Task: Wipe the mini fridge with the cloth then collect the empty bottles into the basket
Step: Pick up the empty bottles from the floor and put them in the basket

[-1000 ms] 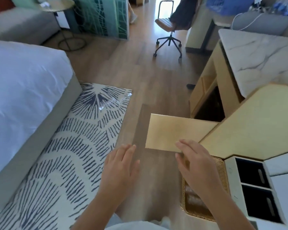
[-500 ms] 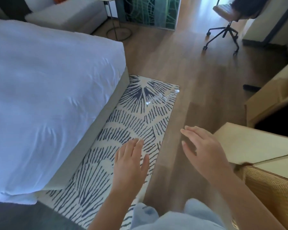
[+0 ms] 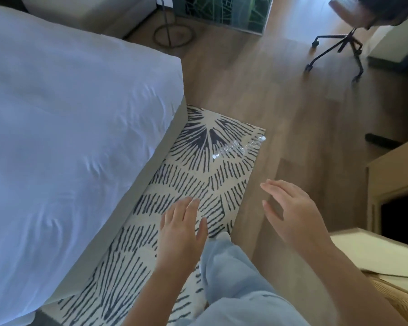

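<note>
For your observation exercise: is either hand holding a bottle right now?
No: both hands, left and right, are open and empty; the bottles lie on the rug.

Bottles (image 3: 238, 147): clear glossy plastic, crinkled.
Rug (image 3: 193, 184): matt woven cloth under my feet.
Floor (image 3: 299, 109): smooth wood planks.
Bedding (image 3: 68, 114): soft matt cloth.

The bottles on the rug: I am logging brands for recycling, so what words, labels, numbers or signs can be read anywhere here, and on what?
None can be read.
Clear bottles on the patterned rug: any label is too small and blurred to tell.
Bed, desk chair, both hands: no text shows.
</note>
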